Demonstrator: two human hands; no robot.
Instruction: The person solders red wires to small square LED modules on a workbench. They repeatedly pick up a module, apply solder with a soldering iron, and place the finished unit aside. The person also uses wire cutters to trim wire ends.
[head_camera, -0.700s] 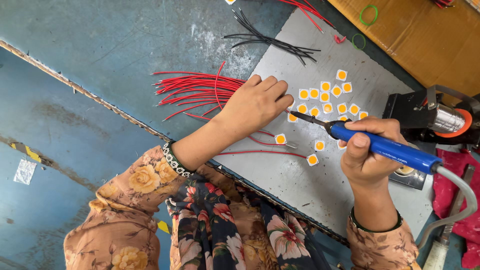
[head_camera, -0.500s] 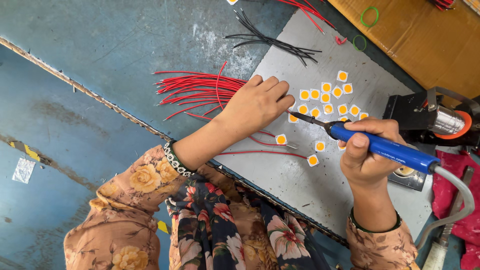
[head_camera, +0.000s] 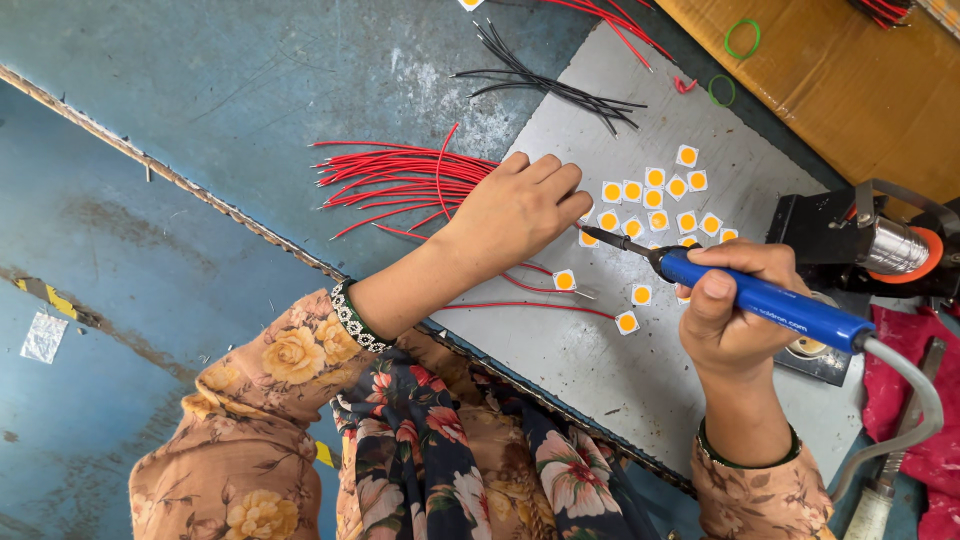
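1. No container proper; grey plate (head_camera: 640, 380) on the blue counter (head_camera: 250, 90) carrying small white squares with orange centres, the chips (head_camera: 655, 200).
2. Left hand (head_camera: 520, 210) palm down over the plate's left edge, fingers (head_camera: 560, 180) curled and pressed down, tips just beside the iron's tip; whatever lies under them hidden, so grip not tellable.
3. Right hand (head_camera: 725, 315) wrapped firmly round the blue handle of the soldering iron (head_camera: 760, 300), thumb on top, wrist bent up from the lower right; iron slanted, dark tip pointing left at the left hand's fingertips.
4. Chips: about fourteen visible, most in a cluster above the iron, three lying apart below it near a loose red wire.
5. Red wires (head_camera: 400, 180): a fanned bundle, too many to count, running under the left hand; more at the top edge.
6. Black wires (head_camera: 550, 85): one smaller bundle at the plate's upper corner.
7. Two green rings (head_camera: 742, 38) on the brown board (head_camera: 850, 90); one black stand (head_camera: 830, 230) right of the iron.
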